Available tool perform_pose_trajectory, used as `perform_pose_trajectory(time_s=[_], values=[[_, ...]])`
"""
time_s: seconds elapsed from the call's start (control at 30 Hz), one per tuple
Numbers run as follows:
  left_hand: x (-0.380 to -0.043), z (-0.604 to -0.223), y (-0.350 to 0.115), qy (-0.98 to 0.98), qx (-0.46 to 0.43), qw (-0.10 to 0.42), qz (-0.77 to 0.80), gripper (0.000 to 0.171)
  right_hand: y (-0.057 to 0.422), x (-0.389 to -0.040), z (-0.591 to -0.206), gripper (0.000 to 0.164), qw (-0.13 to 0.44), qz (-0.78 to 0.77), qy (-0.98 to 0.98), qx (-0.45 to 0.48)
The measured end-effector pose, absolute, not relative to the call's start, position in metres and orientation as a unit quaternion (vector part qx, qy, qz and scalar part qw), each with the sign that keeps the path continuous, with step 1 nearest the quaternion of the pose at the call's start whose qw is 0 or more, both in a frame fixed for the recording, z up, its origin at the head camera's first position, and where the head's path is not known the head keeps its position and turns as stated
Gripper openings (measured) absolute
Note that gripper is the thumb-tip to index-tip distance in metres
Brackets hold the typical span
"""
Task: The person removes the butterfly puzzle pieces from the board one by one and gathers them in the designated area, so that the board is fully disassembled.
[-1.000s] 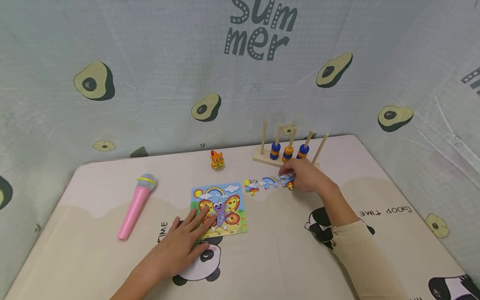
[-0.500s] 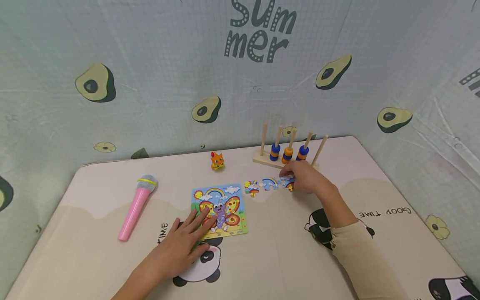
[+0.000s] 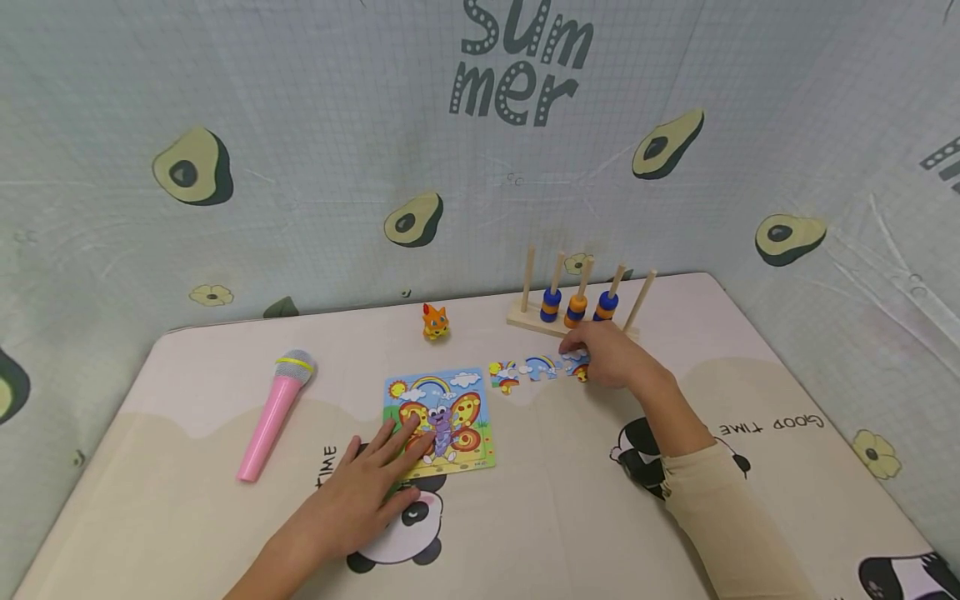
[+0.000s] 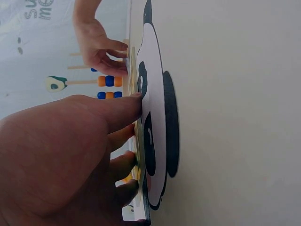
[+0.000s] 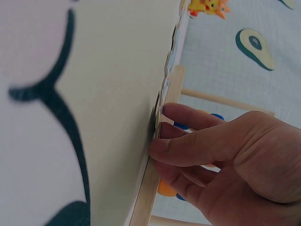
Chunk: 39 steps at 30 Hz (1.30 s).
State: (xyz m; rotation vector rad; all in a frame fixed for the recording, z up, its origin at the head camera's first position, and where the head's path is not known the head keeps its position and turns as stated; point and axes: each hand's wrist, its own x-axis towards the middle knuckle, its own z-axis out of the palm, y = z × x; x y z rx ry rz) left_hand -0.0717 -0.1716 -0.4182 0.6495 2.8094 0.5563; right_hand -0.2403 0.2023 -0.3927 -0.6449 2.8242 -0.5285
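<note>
My left hand [image 3: 356,500] lies with fingers spread on the lower left of a square butterfly picture puzzle [image 3: 468,433]. In the left wrist view the thumb [image 4: 124,113] and fingertips rest along the puzzle's edge, which is seen side-on. To the right, my right hand [image 3: 611,354] pinches a small jigsaw piece [image 3: 576,363] with cloud and rainbow print, partly hidden by the fingers. In the right wrist view its thumb [image 5: 174,149] and fingers meet at the thin edge of the piece. Two more jigsaw pieces, a rainbow one [image 3: 540,367] and a sun one [image 3: 503,375], lie in a row left of it.
Just behind my right hand stands a wooden peg rack [image 3: 525,315] with blue and orange rings. An orange toy animal [image 3: 435,322] sits near the back edge. At the left lies a pink toy microphone [image 3: 270,425]. A printed cloth wall [image 3: 315,125] rises behind the table.
Both hands stay almost where they were. The puzzle and the jigsaw pieces show no clear movement; the head view shifts very slightly.
</note>
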Motion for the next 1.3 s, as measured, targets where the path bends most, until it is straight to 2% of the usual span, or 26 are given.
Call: perform_pose_trajectory(time_s=[0.57, 0.77, 1.0, 1.3], values=[[-0.070, -0.420, -0.171, 0.952, 0.222, 0.099, 0.188, 0.067, 0.197, -0.237, -0.390, 0.050, 0.109, -0.180, 0.955, -0.207], [-0.071, -0.419, -0.172, 0.953, 0.227, 0.090, 0.180, 0.066, 0.190, -0.234, -0.386, 0.047, 0.104, -0.181, 0.950, -0.230], [-0.072, -0.417, -0.172, 0.952, 0.223, 0.106, 0.179, 0.066, 0.180, -0.229, -0.382, 0.045, 0.093, -0.223, 0.931, -0.272], [-0.073, -0.416, -0.173, 0.952, 0.229, 0.103, 0.175, 0.067, 0.159, -0.226, -0.387, 0.040, 0.121, -0.303, 0.897, -0.298]])
